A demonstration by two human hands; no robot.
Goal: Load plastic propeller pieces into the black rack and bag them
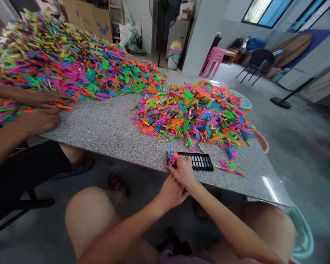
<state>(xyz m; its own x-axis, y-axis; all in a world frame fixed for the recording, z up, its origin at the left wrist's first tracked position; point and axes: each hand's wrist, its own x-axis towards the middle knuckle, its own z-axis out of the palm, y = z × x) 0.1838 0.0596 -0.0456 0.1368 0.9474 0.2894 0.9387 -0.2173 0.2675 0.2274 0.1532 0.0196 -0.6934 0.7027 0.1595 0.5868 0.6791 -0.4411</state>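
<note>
On the table's near edge lies a black slotted plastic tray (202,162). My right hand (185,171) rests over its left part, fingers closed at a small cluster of pink and blue plastic toy pieces (171,156), with an orange round bit at the fingertips. My left hand (172,191) is just below, at the table edge, partly under the right one; its fingers are mostly hidden. Right of the tray lies a loose pink and green plastic toy (231,167) with a thin stick. Beyond it spreads a heap of bright plastic toys (187,113), many with small printed tubes.
A much larger heap (79,66) of similar coloured pieces covers the far left of the speckled stone table (104,124). At left, a co-worker's hands (41,119) handle pieces. Light basins (299,234) stand by the right edge. Pink stools (213,60) are behind.
</note>
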